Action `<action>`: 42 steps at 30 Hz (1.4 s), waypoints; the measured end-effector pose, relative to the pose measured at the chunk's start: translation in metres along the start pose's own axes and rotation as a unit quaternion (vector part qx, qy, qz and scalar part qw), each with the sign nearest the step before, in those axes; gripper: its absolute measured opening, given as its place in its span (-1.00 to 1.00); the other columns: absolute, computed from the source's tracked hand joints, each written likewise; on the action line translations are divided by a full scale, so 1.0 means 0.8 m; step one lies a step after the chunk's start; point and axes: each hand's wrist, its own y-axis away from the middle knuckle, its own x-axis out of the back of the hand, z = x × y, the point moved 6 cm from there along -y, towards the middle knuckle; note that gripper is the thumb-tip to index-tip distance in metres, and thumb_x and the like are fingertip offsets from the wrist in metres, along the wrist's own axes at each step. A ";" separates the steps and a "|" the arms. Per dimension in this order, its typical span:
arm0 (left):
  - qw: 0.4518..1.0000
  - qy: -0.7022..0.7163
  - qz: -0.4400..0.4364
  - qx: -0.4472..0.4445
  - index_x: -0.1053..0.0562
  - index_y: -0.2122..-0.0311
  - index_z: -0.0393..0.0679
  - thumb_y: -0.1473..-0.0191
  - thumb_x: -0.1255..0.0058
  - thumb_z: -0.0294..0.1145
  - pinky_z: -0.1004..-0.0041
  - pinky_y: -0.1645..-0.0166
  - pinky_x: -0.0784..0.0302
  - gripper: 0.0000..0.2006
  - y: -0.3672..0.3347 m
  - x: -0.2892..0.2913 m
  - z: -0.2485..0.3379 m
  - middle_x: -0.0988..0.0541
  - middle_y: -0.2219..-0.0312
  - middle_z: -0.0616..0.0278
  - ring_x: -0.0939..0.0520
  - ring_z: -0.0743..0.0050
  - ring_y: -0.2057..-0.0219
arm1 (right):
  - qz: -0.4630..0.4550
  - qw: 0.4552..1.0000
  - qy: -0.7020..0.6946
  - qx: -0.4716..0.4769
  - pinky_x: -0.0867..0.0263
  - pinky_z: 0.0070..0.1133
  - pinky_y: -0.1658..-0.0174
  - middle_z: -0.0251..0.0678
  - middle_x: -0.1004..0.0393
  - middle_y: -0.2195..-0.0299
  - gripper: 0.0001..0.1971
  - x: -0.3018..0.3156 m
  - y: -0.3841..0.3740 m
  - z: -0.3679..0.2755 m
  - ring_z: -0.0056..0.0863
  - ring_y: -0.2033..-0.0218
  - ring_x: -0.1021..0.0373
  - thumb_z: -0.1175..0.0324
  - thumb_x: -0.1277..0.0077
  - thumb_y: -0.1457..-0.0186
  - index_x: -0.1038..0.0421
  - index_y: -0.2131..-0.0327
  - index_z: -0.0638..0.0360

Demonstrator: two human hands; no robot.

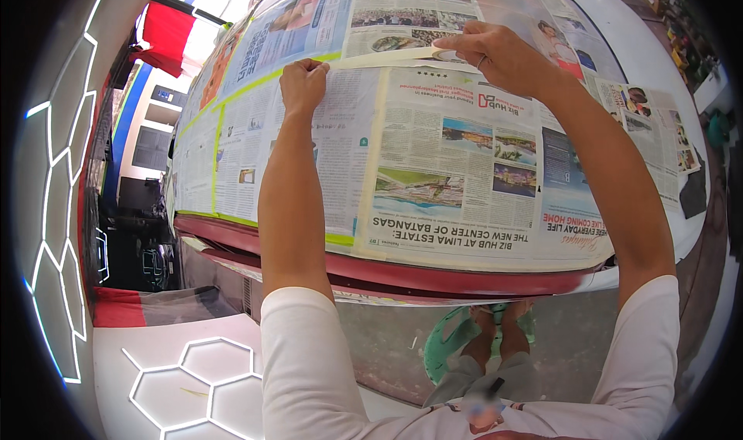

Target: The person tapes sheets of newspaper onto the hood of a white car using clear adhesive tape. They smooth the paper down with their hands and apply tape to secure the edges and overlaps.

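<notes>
A pale strip of masking tape (pixel 379 58) stretches between my two hands, over a seam between newspaper sheets. My left hand (pixel 303 85) is closed in a pinch on its left end, beside a line of yellow-green tape (pixel 267 78). At the other end, my right hand (pixel 495 57) grips the tape with bent fingers; a pale, rounded edge under the fingertips may be the roll, mostly hidden. Beneath both hands, newspaper sheets (pixel 433 231) cover a broad curved surface that looks like a car's panel. More yellow-green tape borders the sheets at left.
A dark red edge (pixel 402 273) of the covered body runs along the near side. Loose newspaper pieces (pixel 658 119) and a dark patch (pixel 694 192) lie at right. Below, my feet are near a green plastic stool (pixel 445 343). Hexagonal light strips (pixel 50 161) line the left wall.
</notes>
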 end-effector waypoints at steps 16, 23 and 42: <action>0.996 -0.081 -0.028 0.030 -0.69 0.20 -0.05 -0.05 -0.19 -0.13 -0.21 -0.18 -0.17 -0.72 -0.025 -0.035 -0.011 -0.72 0.27 0.14 -0.65 0.11 0.13 | -0.044 0.999 0.031 0.003 -0.34 -0.36 0.18 -0.16 -0.51 0.32 -0.72 -0.038 -0.055 0.031 -0.27 0.31 -0.45 0.45 0.03 -0.31 -0.56 -0.03 0.09; 0.998 -0.054 -0.003 0.021 -0.69 0.25 -0.06 -0.04 -0.18 -0.17 -0.08 -0.11 -0.27 -0.75 -0.016 -0.037 -0.022 -0.72 0.30 0.16 -0.66 0.11 0.17 | -0.044 0.998 0.034 -0.005 -0.35 -0.35 0.17 -0.15 -0.51 0.29 -0.72 -0.041 -0.060 0.036 -0.26 0.29 -0.47 0.47 0.02 -0.30 -0.56 -0.03 0.10; 0.997 -0.072 0.035 0.011 -0.68 0.31 -0.10 -0.02 -0.12 -0.27 -0.04 -0.02 -0.26 -0.80 -0.015 -0.044 -0.010 -0.71 0.34 0.09 -0.67 0.07 0.21 | -0.076 0.996 0.045 -0.032 -0.38 -0.32 0.06 -0.12 -0.51 0.27 -0.68 -0.058 -0.051 0.047 -0.21 0.20 -0.48 0.48 0.05 -0.29 -0.55 -0.06 0.03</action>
